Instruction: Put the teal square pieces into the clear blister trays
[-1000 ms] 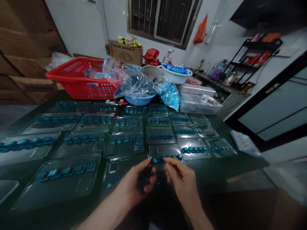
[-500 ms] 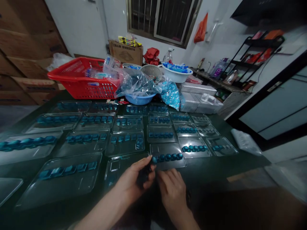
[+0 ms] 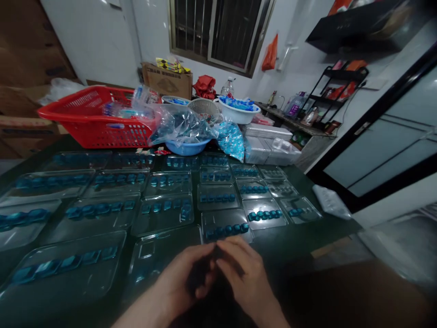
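Pieces [image 3: 221, 197]: tinted translucent teal
Trays [image 3: 160, 222]: seen as clear, colourless
Tabletop [image 3: 273, 255]: coloured dark green
Basket [image 3: 77, 127]: coloured red, patterned with holes
Lower basin [image 3: 187, 149]: coloured light blue
Upper basin [image 3: 237, 117]: coloured white
Pouch [image 3: 232, 139]: speckled turquoise and white

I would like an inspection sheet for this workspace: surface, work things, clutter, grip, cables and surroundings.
Surface: dark green table, with clear trays across it.
Work things: blue pieces, lined up in many trays.
Clutter: red basket and blue basin at the far side.
Grip: left hand and right hand close together; cannot tell if they hold anything.
Cables: thin dark cord beside the black rack.
Surroundings: window beyond, glazed door at right.
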Demonstrator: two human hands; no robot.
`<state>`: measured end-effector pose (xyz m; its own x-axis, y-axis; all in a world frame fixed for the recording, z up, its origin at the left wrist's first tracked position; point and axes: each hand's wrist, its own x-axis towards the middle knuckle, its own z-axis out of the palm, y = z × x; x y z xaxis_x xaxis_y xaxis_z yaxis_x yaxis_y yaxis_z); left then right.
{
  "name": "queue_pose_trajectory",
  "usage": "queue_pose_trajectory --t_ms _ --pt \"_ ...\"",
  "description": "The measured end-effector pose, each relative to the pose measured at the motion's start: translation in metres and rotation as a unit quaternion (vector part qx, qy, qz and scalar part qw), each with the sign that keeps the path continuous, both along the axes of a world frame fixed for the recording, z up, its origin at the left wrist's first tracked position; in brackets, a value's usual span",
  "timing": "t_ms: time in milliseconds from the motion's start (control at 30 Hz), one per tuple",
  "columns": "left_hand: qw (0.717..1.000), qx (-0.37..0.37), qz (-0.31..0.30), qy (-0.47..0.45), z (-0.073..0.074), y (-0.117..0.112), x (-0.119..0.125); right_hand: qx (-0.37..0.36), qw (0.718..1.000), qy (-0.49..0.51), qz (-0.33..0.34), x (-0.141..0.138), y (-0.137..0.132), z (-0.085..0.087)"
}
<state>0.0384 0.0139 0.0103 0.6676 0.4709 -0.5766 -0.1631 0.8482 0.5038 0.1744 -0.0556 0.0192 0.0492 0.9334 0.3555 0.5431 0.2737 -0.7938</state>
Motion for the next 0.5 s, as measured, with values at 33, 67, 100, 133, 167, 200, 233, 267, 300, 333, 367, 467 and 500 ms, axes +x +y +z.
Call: queue_pose_trajectory --t_ms 33,67,100,133,167,200,233,267,300,333,367,467,500 --pt "1.000 0.001 -0.007 0.002 -0.001 -0.001 0.000 -0.008 1.000 0.002 0.008 0.002 0.001 0.001" --pt "1.000 0.001 -0.015 0.004 -0.002 -0.002 0.000 -0.019 1.000 0.004 0.008 0.003 0.001 0.002" --pt "1.000 0.001 -0.024 0.002 -0.003 -0.003 -0.001 -0.032 0.999 0.005 0.003 0.004 0.000 0.002" --pt "0.999 0.002 -0.034 -0.003 -0.003 -0.003 -0.001 -0.045 0.999 0.008 -0.005 0.005 -0.001 0.002" --pt "0.999 0.003 -0.043 -0.006 -0.002 -0.004 -0.001 -0.055 0.998 0.012 -0.015 0.006 -0.003 0.002" --pt "0.999 -0.001 -0.050 -0.005 -0.001 -0.005 -0.001 -0.063 0.998 0.016 -0.023 0.007 -0.005 0.002" --pt "0.998 -0.009 -0.054 -0.001 0.001 -0.005 0.000 -0.066 0.997 0.022 -0.030 0.007 -0.007 0.002" --pt "0.998 -0.021 -0.059 0.004 0.003 -0.005 0.001 -0.064 0.997 0.028 -0.037 0.009 -0.009 0.002" --pt "0.997 -0.032 -0.064 0.010 0.006 -0.006 0.003 -0.061 0.996 0.036 -0.045 0.011 -0.011 0.001" --pt "0.996 -0.040 -0.072 0.017 0.009 -0.005 0.004 -0.060 0.996 0.045 -0.056 0.015 -0.013 0.001" --pt "0.996 -0.042 -0.078 0.023 0.012 -0.005 0.006 -0.060 0.994 0.054 -0.072 0.022 -0.015 0.000" --pt "0.996 -0.024 -0.074 0.051 0.020 -0.002 0.009 -0.052 0.979 0.065 -0.184 0.066 -0.022 -0.004" --pt "0.996 -0.020 -0.061 0.060 0.021 0.000 0.009 -0.040 0.966 0.059 -0.248 0.087 -0.025 -0.007"
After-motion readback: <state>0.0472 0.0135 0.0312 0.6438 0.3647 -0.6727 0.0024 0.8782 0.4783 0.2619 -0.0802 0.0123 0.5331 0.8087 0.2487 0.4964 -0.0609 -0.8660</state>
